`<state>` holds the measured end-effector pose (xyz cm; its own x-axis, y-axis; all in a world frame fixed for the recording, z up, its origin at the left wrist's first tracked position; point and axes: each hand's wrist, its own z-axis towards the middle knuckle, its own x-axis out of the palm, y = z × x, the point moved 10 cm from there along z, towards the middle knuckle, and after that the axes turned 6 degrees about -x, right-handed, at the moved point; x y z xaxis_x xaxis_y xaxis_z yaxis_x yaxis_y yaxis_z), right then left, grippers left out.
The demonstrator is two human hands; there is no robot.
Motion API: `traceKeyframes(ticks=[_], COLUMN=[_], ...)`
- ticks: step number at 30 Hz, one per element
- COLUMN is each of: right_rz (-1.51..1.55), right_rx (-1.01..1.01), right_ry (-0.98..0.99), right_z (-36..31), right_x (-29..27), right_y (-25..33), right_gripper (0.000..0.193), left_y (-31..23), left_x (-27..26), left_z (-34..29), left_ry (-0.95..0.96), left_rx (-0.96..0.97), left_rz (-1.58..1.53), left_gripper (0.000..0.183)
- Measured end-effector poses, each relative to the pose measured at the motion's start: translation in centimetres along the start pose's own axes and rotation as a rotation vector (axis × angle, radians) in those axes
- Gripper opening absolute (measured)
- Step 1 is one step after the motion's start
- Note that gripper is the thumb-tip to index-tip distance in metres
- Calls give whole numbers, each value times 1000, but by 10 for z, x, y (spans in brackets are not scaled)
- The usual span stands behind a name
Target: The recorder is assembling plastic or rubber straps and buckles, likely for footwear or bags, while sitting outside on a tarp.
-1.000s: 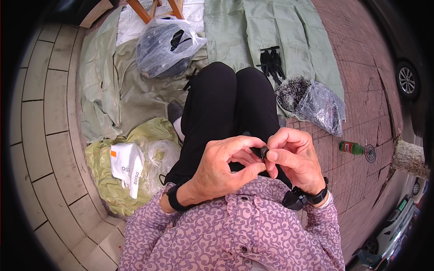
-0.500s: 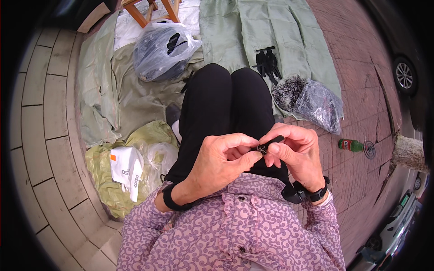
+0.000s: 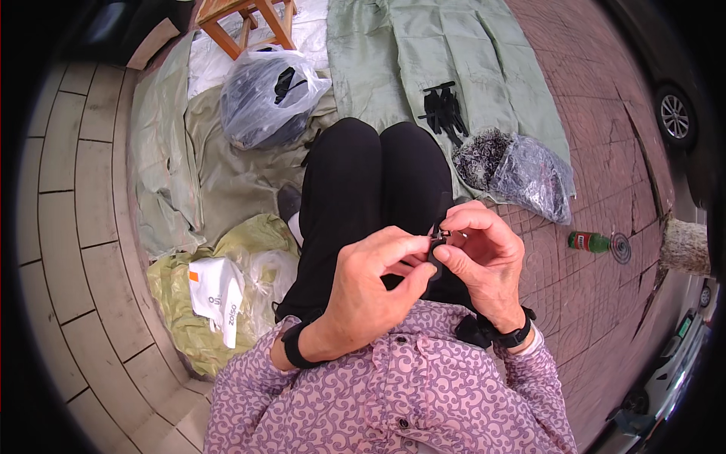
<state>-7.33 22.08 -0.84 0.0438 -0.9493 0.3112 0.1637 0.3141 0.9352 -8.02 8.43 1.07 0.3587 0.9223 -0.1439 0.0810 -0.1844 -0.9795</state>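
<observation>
Over my lap, both hands meet at a small black strap-like piece (image 3: pixel 435 257) with a shiny metal fitting near its middle. My left hand (image 3: pixel 370 284) pinches the lower part of it between thumb and index finger. At the upper part, beside the metal fitting, my right hand (image 3: pixel 488 261) grips with thumb and index finger. The piece stands roughly upright between the fingertips, and they hide some of it. Beyond my right knee, a bundle of black straps (image 3: pixel 445 113) lies on the green cloth (image 3: pixel 476 68). A pile of small black and silver pieces (image 3: pixel 480 157) spills from a clear plastic bag (image 3: pixel 537 181).
A translucent bag full of dark items (image 3: pixel 268 102) sits beyond my left knee, near a wooden stool (image 3: pixel 257 23). Left of me lies a yellow-green sack (image 3: pixel 181 318) with a white bag (image 3: pixel 215 291) on it. A green bottle (image 3: pixel 588 242) lies on the brick paving at right.
The black piece has turned from lying sideways to nearly upright. My right hand has shifted slightly left, and the metal fitting shows more plainly between the fingers.
</observation>
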Motion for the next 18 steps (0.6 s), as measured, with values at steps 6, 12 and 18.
traceKeyframes(ticks=[6, 12, 18], right_rz=[-35, 41, 304], right_rx=[19, 39, 189], right_ry=[81, 90, -11], right_z=[-3, -3, -8], right_x=[2, 12, 7], right_y=[-2, -3, -14], right_gripper=[27, 20, 23], left_y=[12, 9, -1], left_x=[-11, -8, -6], left_z=[6, 30, 34], left_ry=[10, 37, -7], left_rx=[-220, -183, -103], left_rz=[-95, -87, -211], left_gripper=[13, 8, 7])
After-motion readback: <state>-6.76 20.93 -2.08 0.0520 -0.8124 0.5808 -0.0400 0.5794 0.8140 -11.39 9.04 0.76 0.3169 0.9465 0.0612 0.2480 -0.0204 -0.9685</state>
